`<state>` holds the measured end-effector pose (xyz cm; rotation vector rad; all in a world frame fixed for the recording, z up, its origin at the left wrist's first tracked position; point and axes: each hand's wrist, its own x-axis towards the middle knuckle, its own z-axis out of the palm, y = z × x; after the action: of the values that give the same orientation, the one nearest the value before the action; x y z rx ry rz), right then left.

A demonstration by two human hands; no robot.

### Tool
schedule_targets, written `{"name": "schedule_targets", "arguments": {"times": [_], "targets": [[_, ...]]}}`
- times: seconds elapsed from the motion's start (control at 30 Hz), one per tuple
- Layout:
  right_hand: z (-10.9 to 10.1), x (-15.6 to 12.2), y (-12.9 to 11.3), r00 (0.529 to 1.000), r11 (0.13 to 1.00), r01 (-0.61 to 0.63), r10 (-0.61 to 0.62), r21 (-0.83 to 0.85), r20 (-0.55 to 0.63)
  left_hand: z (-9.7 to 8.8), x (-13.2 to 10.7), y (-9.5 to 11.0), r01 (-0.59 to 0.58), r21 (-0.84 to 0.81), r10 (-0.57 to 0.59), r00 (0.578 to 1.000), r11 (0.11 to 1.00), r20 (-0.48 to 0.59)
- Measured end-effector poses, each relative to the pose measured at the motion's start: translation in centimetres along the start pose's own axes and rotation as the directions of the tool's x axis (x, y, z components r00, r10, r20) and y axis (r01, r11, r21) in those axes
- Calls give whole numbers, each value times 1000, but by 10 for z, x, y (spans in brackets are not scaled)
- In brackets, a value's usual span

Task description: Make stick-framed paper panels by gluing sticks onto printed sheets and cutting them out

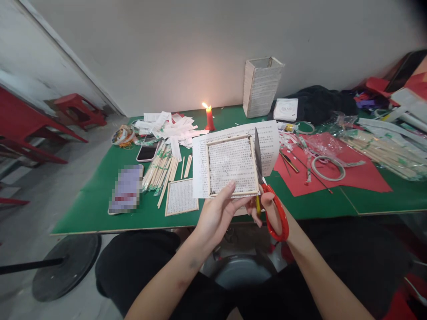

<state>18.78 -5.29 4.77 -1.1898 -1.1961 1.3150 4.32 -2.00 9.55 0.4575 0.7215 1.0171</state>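
Note:
My left hand (222,206) grips the lower edge of a square frame of thin wooden sticks (207,166), thumb on top. Behind the frame lies a sheet of printed paper (268,146), which sticks out past it at the left, top and right. In my right hand (267,209) is a pair of scissors with red handles (283,220). One dark blade stands upright along the frame's right side, over the paper; the other blade is hidden. On the table, left of my left hand, rests a second stick frame with printed paper (182,196).
A lit red candle (209,119) burns at the table's back edge. Right of it stands a tall paper-covered box (262,86). Wrapped chopsticks (156,166), paper strips (163,124) and a phone (125,189) lie left. Red paper (300,184) bears a tape roll (328,168) at right.

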Motion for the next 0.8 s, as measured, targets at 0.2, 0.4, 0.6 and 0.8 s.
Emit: {"name": "schedule_targets", "arguments": {"times": [0.2, 0.4, 0.6, 0.8], "targets": [[7, 2, -3, 990, 961, -141, 144, 240, 5, -2, 0, -2, 1, -4, -1, 1000, 1000, 16], [7, 2, 4, 981, 915, -188, 192, 357, 23, -2, 0, -2, 16, -20, -17, 999, 1000, -44], [6, -2, -16, 997, 990, -63, 68, 123, -41, 0, 1, -2, 24, -20, -25, 999, 1000, -32], [-6, 2, -4, 997, 998, 50, -51, -29, -57, 1, 0, -5, 65, 19, -64, 996, 998, -54]]}}
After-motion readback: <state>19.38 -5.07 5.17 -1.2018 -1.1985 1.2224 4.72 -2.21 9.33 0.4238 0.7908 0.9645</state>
